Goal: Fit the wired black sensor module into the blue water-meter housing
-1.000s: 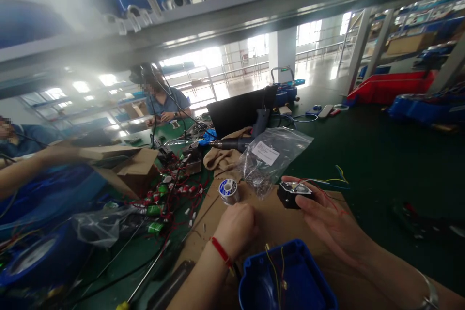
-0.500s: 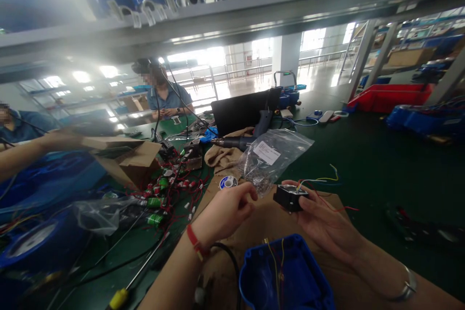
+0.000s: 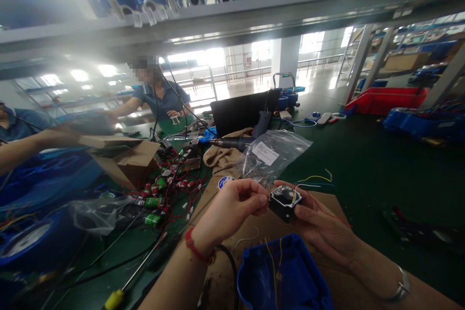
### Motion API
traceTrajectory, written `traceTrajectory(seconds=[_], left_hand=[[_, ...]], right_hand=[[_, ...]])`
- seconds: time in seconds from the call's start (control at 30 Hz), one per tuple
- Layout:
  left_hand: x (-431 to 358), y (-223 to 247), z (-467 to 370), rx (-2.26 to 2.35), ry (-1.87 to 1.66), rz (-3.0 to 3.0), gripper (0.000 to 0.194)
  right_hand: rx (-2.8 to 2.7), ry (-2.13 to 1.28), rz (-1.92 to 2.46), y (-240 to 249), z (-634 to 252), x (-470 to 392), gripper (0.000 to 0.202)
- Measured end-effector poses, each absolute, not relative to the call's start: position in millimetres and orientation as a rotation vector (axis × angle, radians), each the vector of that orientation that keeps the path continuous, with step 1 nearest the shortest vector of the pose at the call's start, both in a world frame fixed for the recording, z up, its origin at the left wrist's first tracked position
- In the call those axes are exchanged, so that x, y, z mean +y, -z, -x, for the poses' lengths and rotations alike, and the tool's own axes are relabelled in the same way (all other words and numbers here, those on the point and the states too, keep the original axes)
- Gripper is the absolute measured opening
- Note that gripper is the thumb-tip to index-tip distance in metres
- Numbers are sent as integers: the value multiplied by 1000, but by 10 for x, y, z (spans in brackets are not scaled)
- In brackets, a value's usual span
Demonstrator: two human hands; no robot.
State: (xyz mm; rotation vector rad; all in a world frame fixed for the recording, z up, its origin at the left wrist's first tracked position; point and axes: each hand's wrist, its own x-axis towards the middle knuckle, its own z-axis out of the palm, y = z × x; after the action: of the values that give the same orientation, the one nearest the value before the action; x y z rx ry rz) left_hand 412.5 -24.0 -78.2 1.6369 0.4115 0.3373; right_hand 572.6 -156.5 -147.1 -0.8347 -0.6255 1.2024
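Note:
A small black box-shaped module (image 3: 281, 210) with a metal-rimmed top is gripped in my right hand (image 3: 319, 223), fingers round its right side. Red, white and yellow wires (image 3: 313, 180) trail from its top. My left hand (image 3: 241, 208) is closed in a pinch, thumb and forefinger at the module's left edge; whatever they hold is hidden or too small to name. Below both hands lies an open blue housing (image 3: 301, 271) with yellow wires inside, on a sheet of brown cardboard (image 3: 250, 247). A thin white wire (image 3: 247, 240) rests on that cardboard.
Behind my hands lie a clear plastic bag (image 3: 286, 147), a solder spool (image 3: 225, 182) and a heat gun (image 3: 236, 143). Wired parts (image 3: 154, 201), a cardboard box (image 3: 134, 160) and a screwdriver (image 3: 115, 299) are left. A co-worker (image 3: 163, 94) sits opposite; another person's arm reaches in from the left.
My left hand has moved right to the module's edge, its fingers now pinched. The module has shifted slightly left and tipped, showing more of its top. The co-worker opposite has stretched out an arm.

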Motion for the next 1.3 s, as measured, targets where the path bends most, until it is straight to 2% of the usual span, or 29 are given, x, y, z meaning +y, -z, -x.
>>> traceTrajectory(seconds=[0.3,0.53,0.97,1.07,1.2,1.23,1.3], left_hand=[[-228,794,-4118,421,-329,-1712,19],[-300,860,-4161,389,-168,-1365,43],[-420,908,-4175,379,-160,-1422,55],[-330,865,-4096,481,-155,-1667,43],[-2,659,-3708,929,-236,-2193,9],[79,629,-3601,1063,-198,-2303,5],[206,648,-3440,1256,-2,-2451,9]], right_hand=[[-667,-1252,782,1500,-5726,-1567,49],[-667,-1377,636,1522,-5789,-1620,51],[-668,-1451,553,1483,-5781,-1625,48],[-638,-1453,539,1490,-5789,-1638,46],[-608,-1461,479,1455,-5809,-1632,37],[-588,-1466,447,1451,-5813,-1625,34],[-522,-1484,397,1455,-5818,-1610,29]])
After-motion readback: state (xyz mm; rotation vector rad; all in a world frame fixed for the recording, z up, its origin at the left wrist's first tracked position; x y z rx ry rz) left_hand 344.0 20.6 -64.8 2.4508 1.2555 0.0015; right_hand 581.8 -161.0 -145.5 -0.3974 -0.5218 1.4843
